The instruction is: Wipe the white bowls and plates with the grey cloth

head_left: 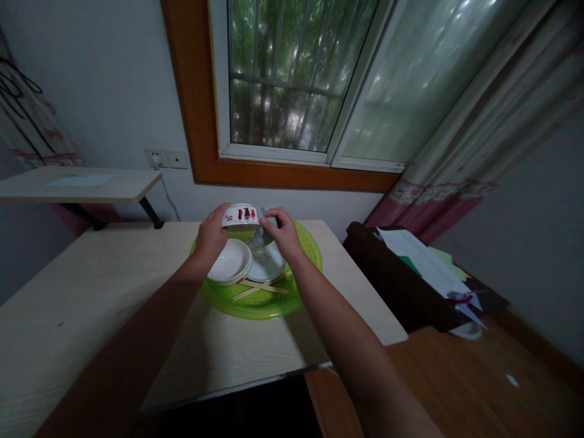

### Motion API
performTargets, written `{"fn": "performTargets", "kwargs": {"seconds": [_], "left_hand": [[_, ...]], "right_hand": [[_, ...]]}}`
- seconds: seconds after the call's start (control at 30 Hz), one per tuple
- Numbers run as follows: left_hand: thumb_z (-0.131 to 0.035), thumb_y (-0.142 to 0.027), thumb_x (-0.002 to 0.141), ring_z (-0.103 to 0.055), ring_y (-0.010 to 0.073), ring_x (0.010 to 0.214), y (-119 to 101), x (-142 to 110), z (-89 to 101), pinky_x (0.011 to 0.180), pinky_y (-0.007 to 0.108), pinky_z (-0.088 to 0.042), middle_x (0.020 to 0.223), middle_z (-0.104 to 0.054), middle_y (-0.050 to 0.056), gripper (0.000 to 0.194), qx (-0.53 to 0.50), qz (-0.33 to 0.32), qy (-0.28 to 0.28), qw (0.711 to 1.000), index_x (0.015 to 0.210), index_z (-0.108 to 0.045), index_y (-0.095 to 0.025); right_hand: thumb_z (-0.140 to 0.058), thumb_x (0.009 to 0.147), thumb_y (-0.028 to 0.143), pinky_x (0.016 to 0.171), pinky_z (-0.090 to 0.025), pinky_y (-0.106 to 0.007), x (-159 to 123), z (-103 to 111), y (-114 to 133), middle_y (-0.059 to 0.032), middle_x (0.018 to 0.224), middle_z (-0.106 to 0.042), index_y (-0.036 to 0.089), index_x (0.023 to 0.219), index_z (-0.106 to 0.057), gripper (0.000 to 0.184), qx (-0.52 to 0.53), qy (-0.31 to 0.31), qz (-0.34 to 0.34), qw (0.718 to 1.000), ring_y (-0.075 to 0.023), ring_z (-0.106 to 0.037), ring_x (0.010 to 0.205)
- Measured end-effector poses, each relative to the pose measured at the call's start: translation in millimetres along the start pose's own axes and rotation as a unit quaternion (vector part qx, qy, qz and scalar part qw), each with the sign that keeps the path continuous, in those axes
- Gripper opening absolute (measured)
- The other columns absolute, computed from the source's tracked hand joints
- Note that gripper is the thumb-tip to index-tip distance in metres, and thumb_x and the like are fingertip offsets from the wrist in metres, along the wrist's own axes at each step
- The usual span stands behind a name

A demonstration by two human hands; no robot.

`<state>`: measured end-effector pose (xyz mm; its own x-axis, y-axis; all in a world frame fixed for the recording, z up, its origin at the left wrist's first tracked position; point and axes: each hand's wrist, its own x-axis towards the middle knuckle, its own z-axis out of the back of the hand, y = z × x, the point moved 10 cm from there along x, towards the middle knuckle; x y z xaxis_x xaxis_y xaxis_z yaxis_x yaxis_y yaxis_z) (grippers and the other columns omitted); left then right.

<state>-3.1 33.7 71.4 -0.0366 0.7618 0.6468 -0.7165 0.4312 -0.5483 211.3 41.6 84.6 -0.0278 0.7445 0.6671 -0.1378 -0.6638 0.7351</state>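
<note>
My left hand (213,236) grips a white bowl (241,215) with red and dark figures on its outside. The bowl is tipped on its side above a round green plastic tray (260,311). Closed on a greyish cloth (261,236), my right hand (283,231) is at the bowl's right edge, and the cloth hangs down below it. Stacked white bowls (229,261) sit on the tray's left part. Beside them lies a white plate (267,264), partly behind the cloth. Several wooden chopsticks (264,286) lie crossed near the tray's front.
The tray rests on a pale wooden table (137,292). A raised shelf (82,185) with a paper stands at the left. Right of the table, a dark brown piece of furniture (387,274) bears papers (424,261). A window (292,79) and curtain (479,121) are behind.
</note>
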Motion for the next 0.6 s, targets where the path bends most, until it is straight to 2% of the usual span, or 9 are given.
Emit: {"fn": "performTargets", "kwargs": {"seconds": [0.6], "left_hand": [[-0.043,0.0,0.075,-0.063,0.0238,0.118,1.8,0.7,-0.9,0.107,0.04,-0.049,0.13,-0.068,0.009,0.066,-0.012,-0.002,-0.002,1.0,0.136,-0.058,-0.021]], "right_hand": [[-0.074,0.083,0.046,0.094,-0.047,-0.035,0.5,0.0,-2.8,-0.0017,0.096,-0.064,0.024,0.089,-0.069,0.023,-0.003,-0.005,-0.005,1.0,-0.0199,-0.06,0.097]]}}
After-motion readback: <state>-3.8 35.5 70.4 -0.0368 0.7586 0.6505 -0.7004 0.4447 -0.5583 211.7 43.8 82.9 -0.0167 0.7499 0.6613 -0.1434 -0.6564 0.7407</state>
